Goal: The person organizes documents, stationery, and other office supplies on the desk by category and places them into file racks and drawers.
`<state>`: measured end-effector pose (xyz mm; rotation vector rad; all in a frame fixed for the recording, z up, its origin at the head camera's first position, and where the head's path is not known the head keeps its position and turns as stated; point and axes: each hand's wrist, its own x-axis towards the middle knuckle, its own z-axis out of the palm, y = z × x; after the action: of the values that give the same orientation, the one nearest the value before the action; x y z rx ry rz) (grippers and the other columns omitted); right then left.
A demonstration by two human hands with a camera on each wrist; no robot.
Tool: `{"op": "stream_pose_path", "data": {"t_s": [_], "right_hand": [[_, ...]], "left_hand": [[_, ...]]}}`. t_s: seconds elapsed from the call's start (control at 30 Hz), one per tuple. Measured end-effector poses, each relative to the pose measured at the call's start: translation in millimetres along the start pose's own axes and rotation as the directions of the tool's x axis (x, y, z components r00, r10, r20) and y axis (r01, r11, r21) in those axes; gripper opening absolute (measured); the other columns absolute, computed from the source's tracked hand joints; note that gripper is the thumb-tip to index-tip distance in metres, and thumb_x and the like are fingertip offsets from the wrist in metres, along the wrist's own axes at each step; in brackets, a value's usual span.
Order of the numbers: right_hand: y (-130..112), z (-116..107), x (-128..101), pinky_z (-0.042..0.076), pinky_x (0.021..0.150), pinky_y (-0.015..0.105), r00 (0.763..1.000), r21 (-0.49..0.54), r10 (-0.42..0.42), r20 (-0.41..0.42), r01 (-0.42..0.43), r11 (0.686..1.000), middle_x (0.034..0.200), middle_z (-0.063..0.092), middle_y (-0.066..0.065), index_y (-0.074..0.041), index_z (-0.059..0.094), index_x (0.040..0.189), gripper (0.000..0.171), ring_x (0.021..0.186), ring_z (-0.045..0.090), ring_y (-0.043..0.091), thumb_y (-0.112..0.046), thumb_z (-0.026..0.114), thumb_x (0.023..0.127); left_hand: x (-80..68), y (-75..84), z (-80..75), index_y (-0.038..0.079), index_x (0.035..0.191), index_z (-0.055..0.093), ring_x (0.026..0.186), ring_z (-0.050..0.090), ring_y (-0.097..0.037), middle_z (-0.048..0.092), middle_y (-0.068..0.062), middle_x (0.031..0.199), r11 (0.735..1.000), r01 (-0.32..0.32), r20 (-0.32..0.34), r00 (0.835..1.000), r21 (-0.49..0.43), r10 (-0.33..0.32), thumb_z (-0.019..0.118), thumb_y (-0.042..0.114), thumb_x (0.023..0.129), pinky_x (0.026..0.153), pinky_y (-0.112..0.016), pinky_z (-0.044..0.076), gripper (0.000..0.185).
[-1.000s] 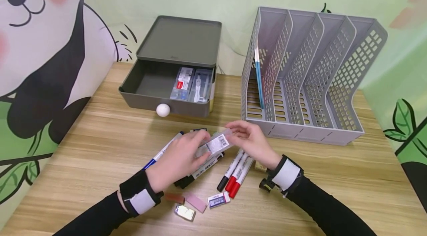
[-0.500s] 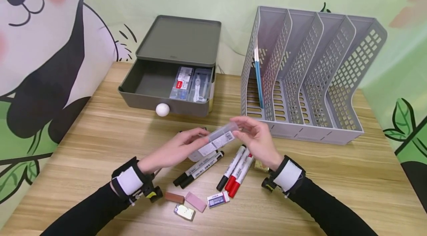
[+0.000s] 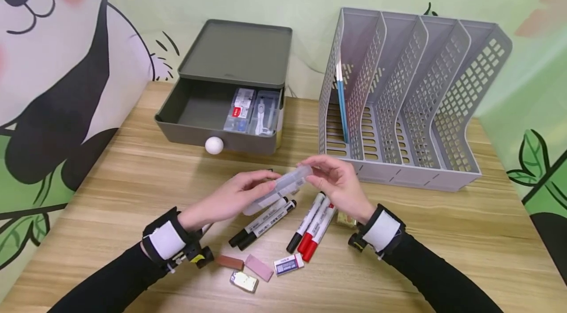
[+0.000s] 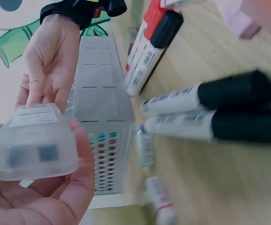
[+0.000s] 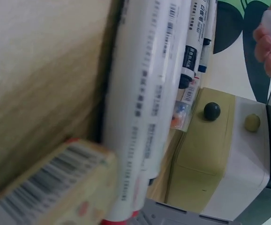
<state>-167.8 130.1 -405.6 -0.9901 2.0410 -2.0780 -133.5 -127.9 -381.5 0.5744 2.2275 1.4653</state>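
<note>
the fingers [image 3: 264, 188] of the left hand [image 3: 226, 200] and right hand [image 3: 343, 186] pinched a translucent case [image 3: 290, 182] over the tabletop [image 3: 110, 200], near black-capped markers [image 3: 267, 225].

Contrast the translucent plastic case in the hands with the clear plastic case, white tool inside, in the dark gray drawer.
The translucent plastic case is held up by the left hand and right hand; the clear plastic case lies untouched in the drawer. The held case shows blurred dark shapes at one end; the drawer case shows a white tool. Both are oblong plastic boxes.
</note>
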Motion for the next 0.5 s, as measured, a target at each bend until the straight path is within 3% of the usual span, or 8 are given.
{"op": "stream_pose_path", "data": {"t_s": [0.1,0.3,0.5], "right_hand": [[-3,-2,4,0.048,0.095,0.037,0.998,0.016,-0.040,-0.038,0.040,0.999,0.118,0.063,0.024,0.015,0.055,0.116,0.024,0.111,0.061,0.025,0.012,0.054,0.092],[-12,-6,16,0.049,0.093,0.047,0.980,0.030,-0.094,-0.176,0.101,0.994,0.114,0.061,0.027,0.019,0.054,0.115,0.026,0.109,0.061,0.027,0.002,0.039,0.102],[-16,-3,19,0.049,0.093,0.045,0.982,0.011,-0.086,-0.170,0.089,0.996,0.115,0.059,0.029,0.019,0.053,0.116,0.026,0.110,0.061,0.024,0.003,0.039,0.101]], "left_hand": [[-4.8,11.2,-2.3,0.011,0.135,0.057,0.094,0.059,-0.020,0.063,-0.008,0.113,0.996,-0.061,-0.045,0.997,0.069,0.064,0.046,0.030,0.104,0.077,-0.036,0.051,0.038],[-19.7,38.5,-7.4,0.015,0.133,0.060,0.087,0.061,-0.017,0.065,-0.004,0.106,0.982,-0.099,-0.142,0.982,0.162,0.122,0.049,0.028,0.103,0.072,-0.034,0.052,0.033],[-29.5,58.7,-20.6,0.016,0.130,0.061,0.079,0.061,-0.016,0.066,-0.004,0.102,0.963,-0.149,-0.199,0.960,0.226,0.196,0.051,0.024,0.103,0.064,-0.033,0.050,0.030]]}}
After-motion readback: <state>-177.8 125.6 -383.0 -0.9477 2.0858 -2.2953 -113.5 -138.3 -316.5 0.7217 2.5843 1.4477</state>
